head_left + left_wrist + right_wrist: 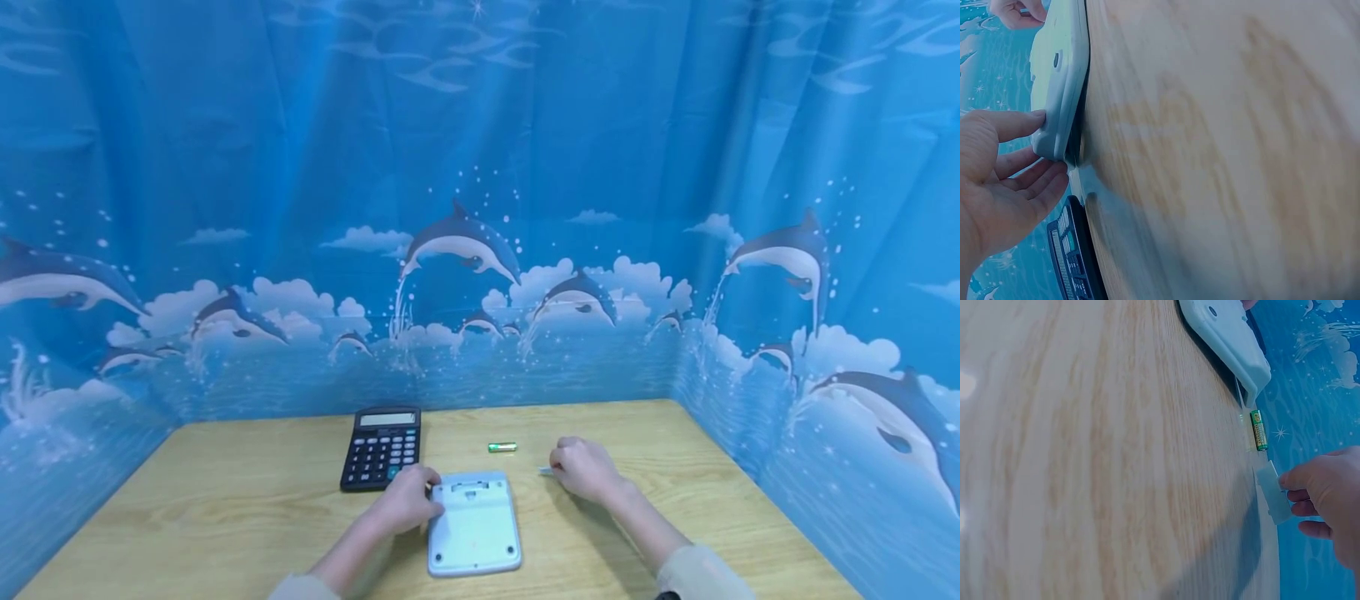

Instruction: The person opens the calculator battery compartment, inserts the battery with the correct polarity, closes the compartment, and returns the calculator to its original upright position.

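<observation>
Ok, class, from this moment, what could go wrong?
The green battery lies loose on its side, so a knock might roll it away. The right hand pinches the pale piece by one edge, so it could slip. The left hand, holding the white device, is near the black calculator and might nudge it.
</observation>
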Tool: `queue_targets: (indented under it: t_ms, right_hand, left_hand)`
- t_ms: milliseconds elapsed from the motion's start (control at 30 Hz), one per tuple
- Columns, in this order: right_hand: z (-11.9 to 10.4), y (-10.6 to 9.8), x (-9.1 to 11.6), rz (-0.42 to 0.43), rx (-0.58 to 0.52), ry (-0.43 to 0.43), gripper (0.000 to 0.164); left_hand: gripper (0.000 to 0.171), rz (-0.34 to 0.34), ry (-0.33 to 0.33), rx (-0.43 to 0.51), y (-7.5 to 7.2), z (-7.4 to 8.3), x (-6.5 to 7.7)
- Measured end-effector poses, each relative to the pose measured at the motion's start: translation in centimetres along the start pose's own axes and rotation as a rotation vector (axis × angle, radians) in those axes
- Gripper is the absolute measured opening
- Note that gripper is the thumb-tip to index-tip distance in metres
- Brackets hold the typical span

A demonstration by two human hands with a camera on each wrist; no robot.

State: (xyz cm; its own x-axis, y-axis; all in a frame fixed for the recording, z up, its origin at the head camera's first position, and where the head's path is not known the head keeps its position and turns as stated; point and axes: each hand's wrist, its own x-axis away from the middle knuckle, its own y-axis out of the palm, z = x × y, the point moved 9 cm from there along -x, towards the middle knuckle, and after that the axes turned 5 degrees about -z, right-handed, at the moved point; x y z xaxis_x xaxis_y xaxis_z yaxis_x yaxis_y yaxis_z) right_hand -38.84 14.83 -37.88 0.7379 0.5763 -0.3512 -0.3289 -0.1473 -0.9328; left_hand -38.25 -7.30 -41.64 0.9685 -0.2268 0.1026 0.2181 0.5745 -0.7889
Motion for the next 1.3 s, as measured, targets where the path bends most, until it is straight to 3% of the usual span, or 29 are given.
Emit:
queue_targets:
  t_ms: [1300]
  right_hand:
    - [0.4, 1.4, 1.3, -0.052, 0.064, -0.037, 0.02]
  left_hand:
    - [0.04, -0.007, -0.029, 0.027, 0.2, -0.5, -0.1]
